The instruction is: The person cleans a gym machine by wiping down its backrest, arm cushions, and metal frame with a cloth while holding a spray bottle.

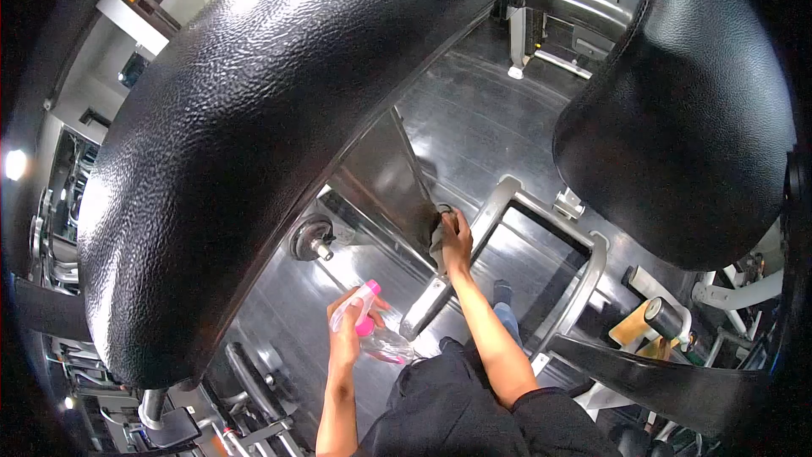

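Note:
My left hand (pixel 345 326) is wrapped round the neck of a clear spray bottle (pixel 385 344) with a pink and white spray head. The bottle tilts, its base toward my lap. In my right hand (pixel 457 241) is a bunched grey cloth (pixel 437 247), pressed against the edge of a dark flat panel (pixel 385 178) on the gym machine. The ends of my right fingers are partly hidden by the cloth and the hand itself.
A large black padded cushion (pixel 245 110) spans the upper left, close to the camera. Another black pad (pixel 685 118) hangs at the right. A grey metal frame (pixel 507 195) stands beside my right arm. A weight-plate peg (pixel 321 247) is left of the panel.

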`<state>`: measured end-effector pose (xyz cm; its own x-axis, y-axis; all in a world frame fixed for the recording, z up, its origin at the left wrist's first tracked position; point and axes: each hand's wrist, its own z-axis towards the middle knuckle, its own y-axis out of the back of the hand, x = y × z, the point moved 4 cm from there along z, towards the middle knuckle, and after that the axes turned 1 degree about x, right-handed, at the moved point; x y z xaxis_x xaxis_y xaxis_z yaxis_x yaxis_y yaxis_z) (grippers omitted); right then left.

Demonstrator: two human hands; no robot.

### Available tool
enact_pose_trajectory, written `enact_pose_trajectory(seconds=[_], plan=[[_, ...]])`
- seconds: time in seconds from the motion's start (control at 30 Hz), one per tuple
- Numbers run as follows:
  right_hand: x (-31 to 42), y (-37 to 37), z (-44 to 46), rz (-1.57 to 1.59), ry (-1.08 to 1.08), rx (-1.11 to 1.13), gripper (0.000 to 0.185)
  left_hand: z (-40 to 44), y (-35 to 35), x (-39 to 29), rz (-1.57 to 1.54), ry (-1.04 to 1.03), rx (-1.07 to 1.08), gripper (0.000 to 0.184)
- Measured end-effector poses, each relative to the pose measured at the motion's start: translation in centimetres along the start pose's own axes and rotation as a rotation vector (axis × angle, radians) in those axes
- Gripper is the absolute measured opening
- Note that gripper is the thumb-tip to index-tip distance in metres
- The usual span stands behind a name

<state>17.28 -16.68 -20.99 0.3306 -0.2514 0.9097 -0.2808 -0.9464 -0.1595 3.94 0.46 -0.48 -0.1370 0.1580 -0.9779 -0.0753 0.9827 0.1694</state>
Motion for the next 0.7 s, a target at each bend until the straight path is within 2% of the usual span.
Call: enact_pose_trajectory(seconds=[0.07, 0.1, 0.17, 0.23, 0.3, 0.33, 0.43, 0.57, 0.6, 0.63, 0.7], plan=[[2.4, 0.0, -1.6, -0.064, 0.353, -0.069, 0.057, 0.0, -0.3, -0.2, 0.008, -0.017, 0.022, 0.057], [3.2, 0.9, -0.2, -0.076, 0.378, -0.069, 0.057, 1.3, -1.6, 0.0, -0.012, -0.036, 0.022, 0.057], [2.6, 1.5, -1.9, -0.119, 0.343, -0.14, 0.049, 1.1, -1.7, -0.1, -0.02, -0.002, 0.022, 0.057], [-1.8, 2.5, 0.6, -0.124, 0.3, -0.109, 0.048, 1.7, -2.0, -0.3, -0.025, -0.031, 0.042, 0.057], [-3.8, 3.4, 1.0, -0.123, 0.058, 0.095, 0.052, 1.8, -2.2, -0.6, -0.03, -0.052, 0.071, 0.056], [-4.6, 3.9, 0.8, -0.143, -0.032, 0.112, 0.049, 1.6, -2.3, -0.7, -0.045, -0.043, 0.09, 0.055], [-3.5, 4.9, 0.3, -0.044, -0.078, 0.165, 0.047, 1.6, -2.7, -1.2, -0.075, -0.054, 0.144, 0.054], [4.3, 7.5, -1.9, -0.108, -0.014, 0.209, 0.055, 2.7, -4.2, -2.5, -0.046, -0.112, 0.241, 0.059], [8.1, 7.9, -3.9, -0.118, 0.012, 0.232, 0.054, 2.9, -4.7, -3.1, -0.081, -0.166, 0.226, 0.055], [11.7, 8.4, -5.8, -0.122, 0.13, 0.225, 0.047, 3.2, -5.1, -3.7, -0.098, -0.171, 0.243, 0.055], [16.5, 9.7, -7.8, -0.101, 0.149, 0.279, 0.039, 4.3, -5.9, -5.0, -0.093, -0.236, 0.252, 0.047]])
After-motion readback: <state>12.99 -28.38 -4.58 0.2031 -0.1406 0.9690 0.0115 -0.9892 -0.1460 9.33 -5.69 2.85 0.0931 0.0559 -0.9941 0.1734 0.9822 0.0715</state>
